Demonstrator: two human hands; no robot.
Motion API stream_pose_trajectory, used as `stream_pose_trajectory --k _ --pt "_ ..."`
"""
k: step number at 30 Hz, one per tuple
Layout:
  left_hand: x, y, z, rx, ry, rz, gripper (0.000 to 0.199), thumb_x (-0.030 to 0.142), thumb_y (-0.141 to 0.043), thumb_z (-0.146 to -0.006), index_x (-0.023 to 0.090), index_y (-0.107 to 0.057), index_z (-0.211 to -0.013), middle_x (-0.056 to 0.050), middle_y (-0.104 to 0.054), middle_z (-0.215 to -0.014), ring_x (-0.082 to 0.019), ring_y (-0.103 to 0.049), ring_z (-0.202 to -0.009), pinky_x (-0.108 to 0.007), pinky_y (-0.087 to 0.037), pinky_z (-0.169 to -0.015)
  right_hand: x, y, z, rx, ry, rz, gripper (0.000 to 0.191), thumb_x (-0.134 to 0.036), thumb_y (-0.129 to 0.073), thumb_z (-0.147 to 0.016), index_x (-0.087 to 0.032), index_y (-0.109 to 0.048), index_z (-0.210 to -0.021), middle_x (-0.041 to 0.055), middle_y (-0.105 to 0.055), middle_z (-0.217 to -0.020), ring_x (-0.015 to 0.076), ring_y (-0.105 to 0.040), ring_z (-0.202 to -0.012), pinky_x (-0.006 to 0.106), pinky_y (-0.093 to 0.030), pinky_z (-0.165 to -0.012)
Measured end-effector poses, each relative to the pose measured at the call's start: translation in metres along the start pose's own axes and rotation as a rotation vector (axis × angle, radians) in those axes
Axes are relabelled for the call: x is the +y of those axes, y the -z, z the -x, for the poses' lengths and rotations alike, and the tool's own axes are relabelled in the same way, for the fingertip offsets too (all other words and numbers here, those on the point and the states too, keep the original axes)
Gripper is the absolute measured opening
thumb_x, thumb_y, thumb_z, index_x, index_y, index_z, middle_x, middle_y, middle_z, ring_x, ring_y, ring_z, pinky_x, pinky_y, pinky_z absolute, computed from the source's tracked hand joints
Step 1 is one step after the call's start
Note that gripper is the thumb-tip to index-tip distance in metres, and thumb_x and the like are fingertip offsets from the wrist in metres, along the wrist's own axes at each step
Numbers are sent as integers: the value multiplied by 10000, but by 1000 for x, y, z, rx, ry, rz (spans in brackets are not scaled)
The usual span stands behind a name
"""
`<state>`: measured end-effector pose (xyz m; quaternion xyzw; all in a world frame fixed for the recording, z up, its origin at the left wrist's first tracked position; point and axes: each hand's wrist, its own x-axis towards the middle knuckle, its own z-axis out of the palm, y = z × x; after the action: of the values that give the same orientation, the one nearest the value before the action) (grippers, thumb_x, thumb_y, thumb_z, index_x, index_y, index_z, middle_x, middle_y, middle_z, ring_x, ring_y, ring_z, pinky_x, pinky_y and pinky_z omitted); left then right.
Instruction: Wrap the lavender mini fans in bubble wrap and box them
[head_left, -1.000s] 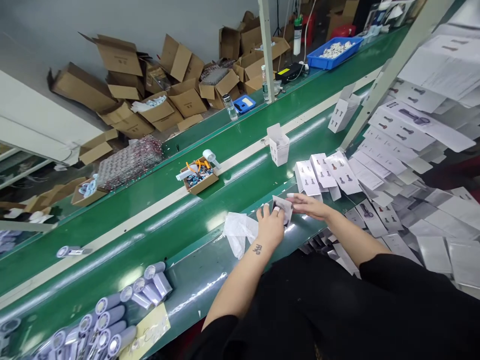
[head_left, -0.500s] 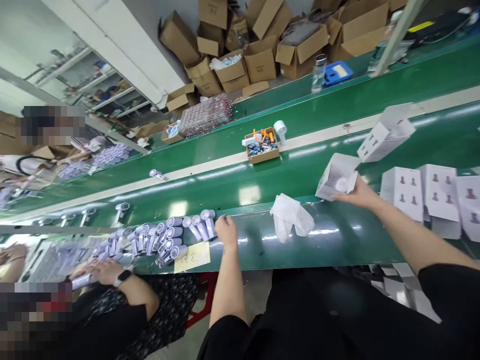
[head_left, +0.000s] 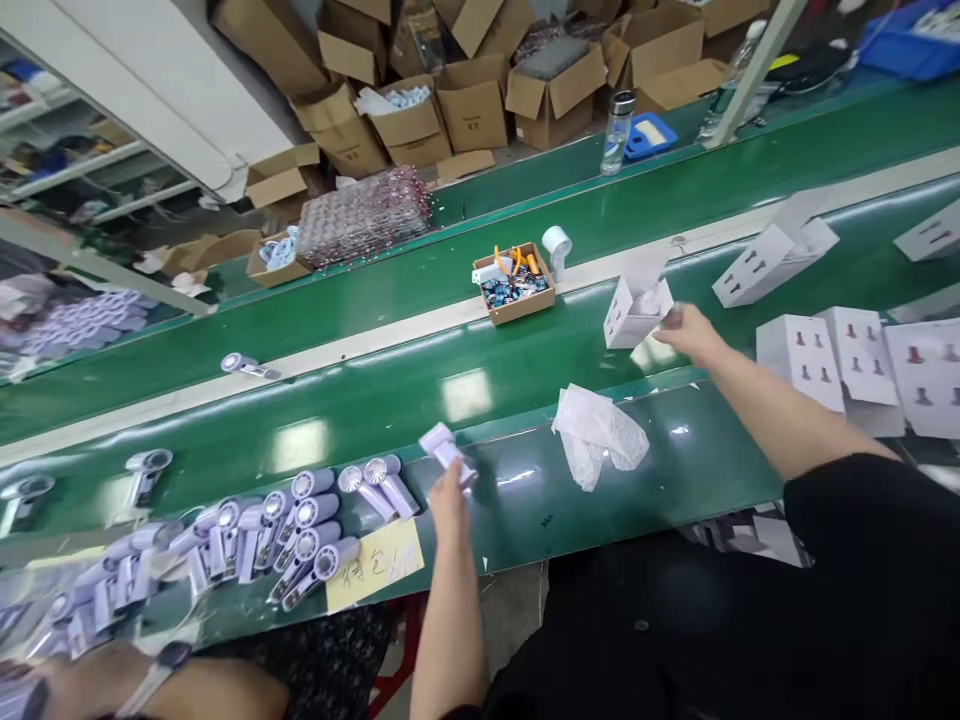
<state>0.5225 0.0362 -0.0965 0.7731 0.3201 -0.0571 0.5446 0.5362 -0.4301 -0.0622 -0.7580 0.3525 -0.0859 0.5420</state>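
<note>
My left hand (head_left: 450, 505) grips a lilac hair dryer (head_left: 448, 455) by its handle, above the near green bench. To its left lie several more lilac hair dryers (head_left: 307, 540) in a loose row, with a yellow handwritten note (head_left: 375, 565) beside them. My right hand (head_left: 694, 335) is at the right side of an open white box (head_left: 634, 318) on the conveyor belt. Its thumb and fingers look apart and slightly blurred. White wrapping shows inside the box. A crumpled white bubble bag (head_left: 600, 435) lies on the bench between my hands.
Printed white boxes (head_left: 799, 360) stand at the right, and another open white box (head_left: 772, 262) is on the belt. A small carton of parts (head_left: 525, 300) and a white hair dryer (head_left: 557, 250) sit midway. A co-worker's arm (head_left: 187, 680) is at lower left.
My left hand has picked up a hair dryer from the row. My right hand has moved the white box onto the belt and loosened around it. The view has shifted rightward.
</note>
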Motion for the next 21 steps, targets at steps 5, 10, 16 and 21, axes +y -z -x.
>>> stream_pose_trajectory --k 5,10,16,21 --pt "-14 -106 104 -596 -79 177 395 530 -623 -683 135 -614 -673 14 -523 -561 -92 -445 -493 -212 -331 -494 36 -52 119 -711 -541 -555 283 -433 -609 -801 -158 -556 -844 100 -675 -873 199 -655 -776 375 -545 -719" --pt "5 -162 92 -510 -566 -389 366 415 -422 -868 148 -647 -758 -62 -614 -745 -177 -559 -763 -280 -421 -706 60 -49 150 -355 -537 -881 199 -362 -560 -847 -166 -565 -883 64 -670 -789 167 -647 -715 303 -566 -683" --pt "25 -174 40 -394 -675 -725 108 226 -571 -750 146 -645 -750 -146 -617 -856 -276 -562 -915 -384 -395 -835 76 9 161 -379 -537 -799 238 -232 -680 -749 -185 -555 -945 44 -642 -794 166 -633 -706 291 -567 -600" --pt "34 -163 81 -444 -829 -611 109 238 -525 -800 182 -610 -761 -80 -621 -867 -219 -562 -913 -340 -399 -843 73 15 194 -599 -506 -928 430 -217 -733 -674 -197 -515 -1043 33 -628 -867 175 -642 -764 308 -574 -605"
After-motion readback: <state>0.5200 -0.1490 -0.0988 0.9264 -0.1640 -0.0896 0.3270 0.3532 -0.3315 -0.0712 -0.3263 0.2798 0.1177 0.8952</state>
